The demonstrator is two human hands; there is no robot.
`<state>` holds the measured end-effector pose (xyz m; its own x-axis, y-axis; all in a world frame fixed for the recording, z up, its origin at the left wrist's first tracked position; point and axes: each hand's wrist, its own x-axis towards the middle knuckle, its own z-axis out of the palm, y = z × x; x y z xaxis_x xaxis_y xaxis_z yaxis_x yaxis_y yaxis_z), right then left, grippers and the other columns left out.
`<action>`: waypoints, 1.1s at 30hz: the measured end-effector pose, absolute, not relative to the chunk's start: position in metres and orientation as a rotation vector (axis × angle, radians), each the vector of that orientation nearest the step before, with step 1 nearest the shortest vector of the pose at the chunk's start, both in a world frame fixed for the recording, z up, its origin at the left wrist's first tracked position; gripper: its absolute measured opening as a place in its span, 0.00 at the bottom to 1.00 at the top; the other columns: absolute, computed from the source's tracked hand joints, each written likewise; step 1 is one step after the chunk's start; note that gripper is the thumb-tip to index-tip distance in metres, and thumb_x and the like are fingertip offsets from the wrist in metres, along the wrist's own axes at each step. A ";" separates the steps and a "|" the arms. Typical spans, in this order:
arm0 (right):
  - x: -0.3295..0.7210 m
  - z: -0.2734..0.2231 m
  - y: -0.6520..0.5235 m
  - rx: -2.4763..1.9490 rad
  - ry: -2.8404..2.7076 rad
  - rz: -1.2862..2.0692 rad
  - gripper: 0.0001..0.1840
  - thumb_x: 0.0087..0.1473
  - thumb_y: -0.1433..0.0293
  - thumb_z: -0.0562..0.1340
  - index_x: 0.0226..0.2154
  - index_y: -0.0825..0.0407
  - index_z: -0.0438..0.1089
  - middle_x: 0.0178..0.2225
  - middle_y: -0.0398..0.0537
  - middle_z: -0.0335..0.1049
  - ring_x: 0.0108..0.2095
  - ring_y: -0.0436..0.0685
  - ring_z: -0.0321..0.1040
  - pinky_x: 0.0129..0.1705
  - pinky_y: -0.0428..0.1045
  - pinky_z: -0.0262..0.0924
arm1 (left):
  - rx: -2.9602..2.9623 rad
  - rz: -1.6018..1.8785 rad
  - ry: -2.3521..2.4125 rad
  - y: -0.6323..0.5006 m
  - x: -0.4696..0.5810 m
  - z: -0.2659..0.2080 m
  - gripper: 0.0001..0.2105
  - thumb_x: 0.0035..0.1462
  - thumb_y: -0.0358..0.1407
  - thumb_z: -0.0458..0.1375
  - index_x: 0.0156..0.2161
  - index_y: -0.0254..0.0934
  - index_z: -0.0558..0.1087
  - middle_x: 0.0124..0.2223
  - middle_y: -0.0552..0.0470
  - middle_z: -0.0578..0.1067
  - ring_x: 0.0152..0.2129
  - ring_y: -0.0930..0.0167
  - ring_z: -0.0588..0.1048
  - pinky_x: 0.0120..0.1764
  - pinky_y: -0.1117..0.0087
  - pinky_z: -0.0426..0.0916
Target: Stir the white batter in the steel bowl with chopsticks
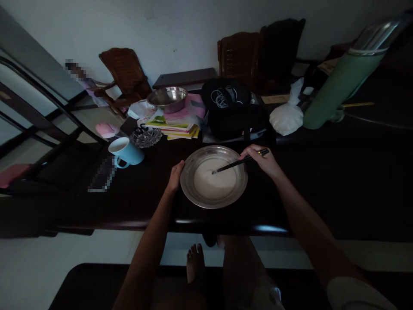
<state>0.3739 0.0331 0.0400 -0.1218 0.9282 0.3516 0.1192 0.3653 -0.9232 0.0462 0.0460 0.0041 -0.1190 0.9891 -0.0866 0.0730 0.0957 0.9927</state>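
A wide metal bowl (214, 203) rests near the front edge of the dark table, holding a pale, creamy batter-like liquid (209, 181). My left hand (176, 175) grips the bowl's left rim, its fingers partly hidden behind the metal. In my right hand (260, 158), over the bowl's right side, is a pair of black chopsticks (234, 163) with gold bands. Their tips dip into the liquid near the middle of the bowl.
Left of the bowl stand a light-blue mug (129, 153) and a glass ashtray (146, 136). Behind are another metal bowl (169, 100) on books, a black bag (230, 112), a knotted bag of white powder (287, 117) and a tall green thermos (343, 88). A person (87, 82) is at the far left.
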 end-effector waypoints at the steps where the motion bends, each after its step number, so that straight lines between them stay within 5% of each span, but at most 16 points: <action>1: 0.374 0.040 0.033 -0.990 -1.511 0.920 0.25 0.56 0.46 0.61 0.26 0.49 0.77 0.26 0.47 0.79 0.32 0.57 0.77 0.41 0.52 0.69 | 1.149 1.189 1.393 0.046 0.046 0.004 0.20 0.52 0.52 0.61 0.22 0.36 0.70 0.21 0.56 0.68 0.21 0.73 0.65 0.26 0.72 0.61; 13: 0.374 0.041 0.032 -0.983 -1.448 0.971 0.25 0.56 0.45 0.62 0.28 0.49 0.76 0.23 0.45 0.78 0.27 0.56 0.76 0.35 0.51 0.69 | 1.166 1.199 1.400 0.046 0.045 0.003 0.21 0.50 0.53 0.62 0.21 0.37 0.68 0.21 0.56 0.66 0.21 0.73 0.62 0.25 0.72 0.60; 18: 0.373 0.043 0.031 -0.987 -1.568 0.941 0.26 0.55 0.44 0.61 0.26 0.48 0.77 0.28 0.47 0.80 0.35 0.58 0.77 0.43 0.52 0.70 | 1.131 1.187 1.398 0.046 0.046 0.004 0.20 0.52 0.51 0.62 0.22 0.37 0.69 0.21 0.56 0.66 0.21 0.73 0.63 0.25 0.71 0.60; 23: 0.374 0.041 0.032 -1.006 -1.464 0.973 0.27 0.55 0.43 0.61 0.27 0.50 0.76 0.24 0.47 0.78 0.28 0.57 0.76 0.36 0.52 0.69 | 1.120 1.203 1.373 0.046 0.046 0.004 0.20 0.50 0.51 0.63 0.21 0.37 0.68 0.21 0.57 0.65 0.20 0.74 0.61 0.25 0.72 0.60; 28: 0.374 0.042 0.032 -0.979 -1.570 0.915 0.25 0.57 0.46 0.61 0.26 0.49 0.77 0.29 0.48 0.80 0.35 0.57 0.77 0.44 0.52 0.69 | 1.118 1.191 1.375 0.045 0.047 0.006 0.20 0.52 0.50 0.62 0.21 0.37 0.68 0.21 0.57 0.66 0.20 0.74 0.62 0.25 0.72 0.60; 33: 0.374 0.043 0.031 -1.005 -1.480 0.977 0.26 0.56 0.45 0.61 0.27 0.50 0.76 0.24 0.47 0.78 0.28 0.56 0.76 0.35 0.51 0.69 | 1.119 1.199 1.413 0.045 0.047 0.006 0.20 0.52 0.50 0.62 0.21 0.38 0.67 0.21 0.56 0.66 0.21 0.73 0.63 0.25 0.71 0.60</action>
<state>0.3744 0.0314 0.0425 -0.0982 0.9471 0.3054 0.0920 0.3142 -0.9449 0.0472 0.0449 0.0061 -0.1433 0.9851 -0.0947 0.0673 0.1051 0.9922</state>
